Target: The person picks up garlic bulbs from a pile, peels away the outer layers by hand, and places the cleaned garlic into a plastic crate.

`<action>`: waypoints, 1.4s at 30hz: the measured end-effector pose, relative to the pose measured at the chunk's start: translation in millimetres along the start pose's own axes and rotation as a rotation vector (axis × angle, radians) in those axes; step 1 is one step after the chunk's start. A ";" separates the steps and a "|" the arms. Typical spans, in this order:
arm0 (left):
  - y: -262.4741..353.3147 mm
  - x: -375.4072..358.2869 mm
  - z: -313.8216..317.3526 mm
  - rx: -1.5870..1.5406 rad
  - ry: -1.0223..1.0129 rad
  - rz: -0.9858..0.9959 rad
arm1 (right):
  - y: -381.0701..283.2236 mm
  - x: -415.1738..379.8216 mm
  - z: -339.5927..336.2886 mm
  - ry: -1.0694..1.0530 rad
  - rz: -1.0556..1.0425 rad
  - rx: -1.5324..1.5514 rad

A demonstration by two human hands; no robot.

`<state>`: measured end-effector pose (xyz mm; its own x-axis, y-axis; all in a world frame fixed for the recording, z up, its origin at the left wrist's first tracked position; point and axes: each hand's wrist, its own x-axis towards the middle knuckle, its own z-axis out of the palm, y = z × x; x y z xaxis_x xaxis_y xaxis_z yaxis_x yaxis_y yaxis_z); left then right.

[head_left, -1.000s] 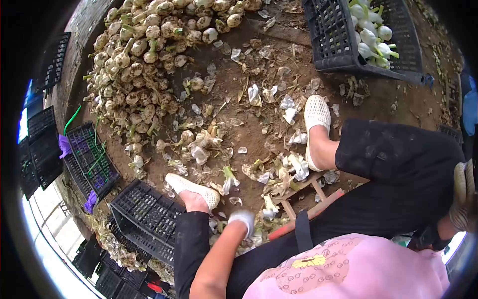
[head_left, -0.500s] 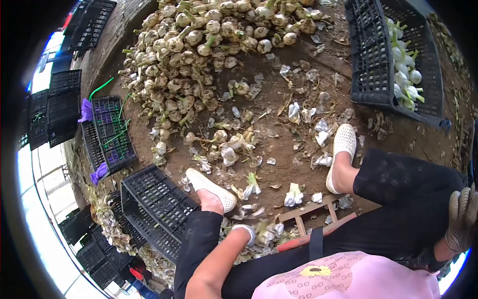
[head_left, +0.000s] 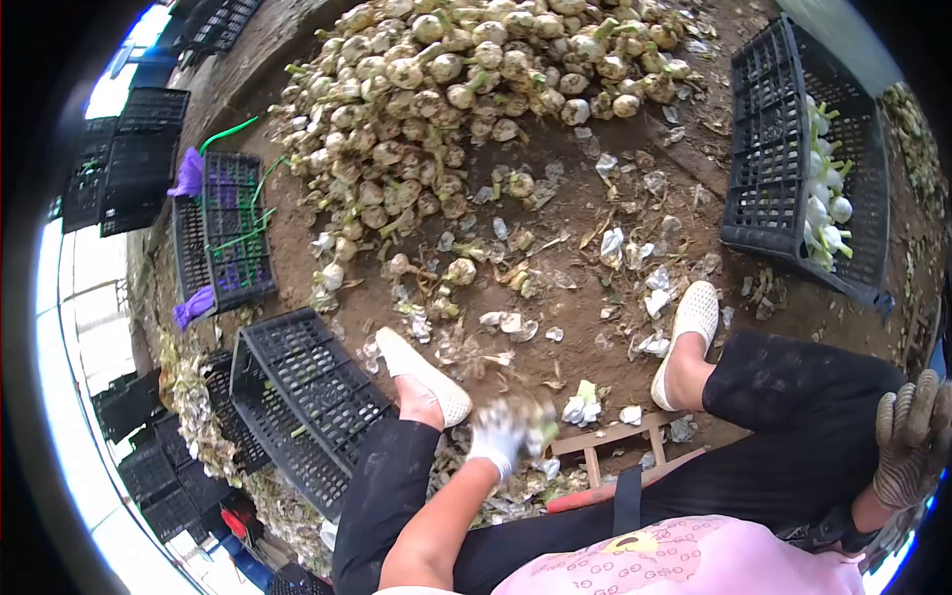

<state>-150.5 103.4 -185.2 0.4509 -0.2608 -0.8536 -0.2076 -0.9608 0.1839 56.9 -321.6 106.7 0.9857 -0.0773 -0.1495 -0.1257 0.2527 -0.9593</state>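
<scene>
My left hand (head_left: 499,439), in a white glove, reaches down between my feet and is smeared by motion. Its fingers look closed around a blurred clump of garlic skins (head_left: 536,424) with some green in it. Just right of it lies another piece of garlic skin (head_left: 582,406) with a pale green stub. My right hand (head_left: 910,426), in a dirty ribbed glove, rests by my right knee at the frame's edge. Its fingers are extended and partly cut off, with nothing visible in them.
A large heap of unpeeled garlic bulbs (head_left: 397,119) lies ahead. A black crate (head_left: 769,149) at right holds clean white bulbs (head_left: 823,203). Another black crate (head_left: 307,397) stands by my left foot. A wooden frame (head_left: 605,439) lies between my legs, and skins litter the soil.
The view has shifted slightly. My left hand has moved a little forward and right, and the green-stubbed skins ahead of it have left their spot on the ground. The right hand stays by the knee.
</scene>
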 end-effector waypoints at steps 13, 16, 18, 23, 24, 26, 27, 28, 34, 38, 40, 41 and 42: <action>-107.1 85.0 -140.1 -0.612 0.893 -0.636 | 27.2 20.8 79.4 0.056 0.056 -0.036; -105.1 136.3 -153.7 -0.496 0.889 -0.564 | 53.1 25.0 113.9 -0.107 0.164 -0.026; -100.9 151.9 -159.6 -0.467 0.850 -0.445 | 79.2 36.5 138.5 -0.137 0.335 0.021; -57.2 107.3 -186.1 -0.958 1.090 -0.243 | 163.9 56.3 170.3 -0.356 0.606 -0.232; -43.6 94.1 -183.6 -1.023 1.109 -0.179 | 182.4 51.4 171.2 -0.357 0.599 -0.251; -5.0 49.1 -200.7 -1.116 1.089 -0.140 | 207.8 41.4 170.1 -0.380 0.554 -0.182; 13.4 26.6 -210.1 -1.141 1.045 -0.161 | 211.3 37.0 171.0 -0.381 0.542 -0.168; 24.8 17.2 -206.8 -1.124 1.101 -0.068 | 211.7 33.3 172.4 -0.407 0.525 -0.140; 58.9 -47.7 -208.2 -0.840 1.262 0.171 | 195.7 21.0 170.8 -0.471 0.578 0.073; 73.4 -78.4 -203.5 -0.858 1.329 0.119 | 171.5 1.6 174.4 -0.608 0.590 0.250; 89.7 -96.9 -214.3 -0.566 1.385 0.070 | 193.1 -8.7 174.1 -0.599 0.594 0.349; 98.2 -102.9 -217.7 -0.422 1.403 0.044 | 203.3 -12.4 172.0 -0.592 0.598 0.398; 104.1 -101.2 -214.2 -0.374 1.419 -0.004 | 189.8 -15.7 171.5 -0.558 0.533 0.282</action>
<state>-31.8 9.6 24.7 0.9535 0.0820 0.2901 -0.0723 -0.8720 0.4841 36.8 -107.0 -32.0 0.7218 0.5934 -0.3561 -0.6331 0.3585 -0.6860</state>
